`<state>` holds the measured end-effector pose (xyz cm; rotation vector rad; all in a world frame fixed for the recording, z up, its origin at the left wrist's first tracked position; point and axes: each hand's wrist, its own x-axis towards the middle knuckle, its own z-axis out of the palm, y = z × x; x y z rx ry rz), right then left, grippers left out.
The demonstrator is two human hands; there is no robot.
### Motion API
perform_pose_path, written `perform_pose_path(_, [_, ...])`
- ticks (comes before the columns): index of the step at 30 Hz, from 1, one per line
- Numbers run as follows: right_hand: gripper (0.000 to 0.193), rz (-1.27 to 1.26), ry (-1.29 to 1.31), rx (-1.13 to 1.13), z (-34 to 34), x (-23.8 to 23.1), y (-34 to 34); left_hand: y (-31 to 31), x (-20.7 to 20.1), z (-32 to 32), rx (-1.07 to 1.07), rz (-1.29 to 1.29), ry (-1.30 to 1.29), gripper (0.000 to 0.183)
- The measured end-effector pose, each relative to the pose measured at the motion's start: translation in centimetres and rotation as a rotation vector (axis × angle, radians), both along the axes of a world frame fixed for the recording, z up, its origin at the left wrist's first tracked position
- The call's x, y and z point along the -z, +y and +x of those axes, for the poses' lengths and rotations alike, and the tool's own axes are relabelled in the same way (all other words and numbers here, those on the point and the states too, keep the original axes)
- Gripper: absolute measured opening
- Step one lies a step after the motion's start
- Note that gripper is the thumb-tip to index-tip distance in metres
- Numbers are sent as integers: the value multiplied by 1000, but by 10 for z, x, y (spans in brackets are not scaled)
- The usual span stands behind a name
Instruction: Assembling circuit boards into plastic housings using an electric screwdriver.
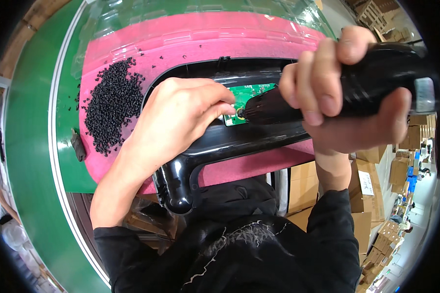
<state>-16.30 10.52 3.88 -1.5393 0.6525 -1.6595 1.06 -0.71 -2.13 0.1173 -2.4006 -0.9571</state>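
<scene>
A pink mat [254,171] lies on a green table [34,122]; a black shell [239,141] sits on it, with a green board [243,100] inside; the left hand [186,105] is bent narrow at the board's nine o'clock side, and I cannot tell if it holds anything; the right hand [322,88], at three o'clock, wraps around a black tool [386,68]; little black bits [112,105] lie piled at nine o'clock.

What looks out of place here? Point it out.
Black bits lie scattered beyond the main pile on the mat, perhaps spilled. A dark, crumpled scrap by the mat's left edge also looks stray. The visible part of the board shows no obvious damage.
</scene>
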Motion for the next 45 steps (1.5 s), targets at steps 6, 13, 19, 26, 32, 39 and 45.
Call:
perform_pose_path(6, [55,71,-84,121,15,15,-2,-1,0,-1,-92,2,-19,13])
perform_pose_path(13, [58,77,-2,122,19,13,-7,3,-3,1,-171,242,4,12])
perform_pose_path(19, [59,143,77,214,26,12,-9,0,-3,3,-179,80,-106,7])
perform_pose_path(26, [60,204,172,341,31,5,-4,3,-5,3,-198,82,-191,10])
perform_pose_path(32, [60,220,206,289,24,6,-1,3,-1,6,-70,-48,-210,12])
perform_pose_path(39, [52,216,203,133,23,8,-15,6,2,5,-104,-81,-175,11])
perform_pose_path(45, [56,155,198,388,26,7,6,2,-4,6,-15,-93,-247,15])
